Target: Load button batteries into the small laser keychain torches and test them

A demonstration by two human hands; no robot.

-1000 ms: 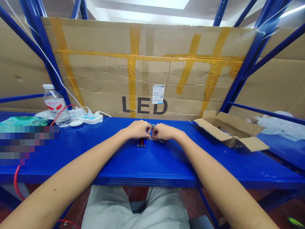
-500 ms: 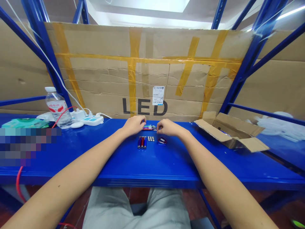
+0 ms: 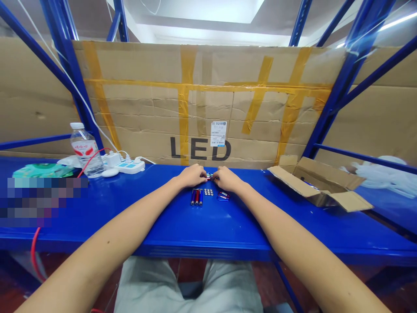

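Observation:
At the back of the blue table, my left hand [image 3: 194,175] and my right hand [image 3: 225,178] are close together, fingers curled in. Between their fingertips shows a little of the slim shiny metal tubes [image 3: 209,176]; the hands hide most of them. Both hands are closed about the ends of these tubes. Nearer to me, three short metal tubes [image 3: 196,197], blue and red, lie side by side. To their right are several silver button cells [image 3: 209,191] in rows. Below my right hand lie small red and blue carabiners [image 3: 223,196].
An open cardboard box [image 3: 312,182] stands on the right of the blue table [image 3: 208,226]. At left are a water bottle [image 3: 86,150], a white power strip [image 3: 130,166] and a green packet [image 3: 42,171]. A big cardboard sheet [image 3: 146,113] rises behind.
Both hands have moved inward toward each other, now covering most of the tubes at the back. The view has shifted slightly. The front tubes, button cells and carabiners lie as before.

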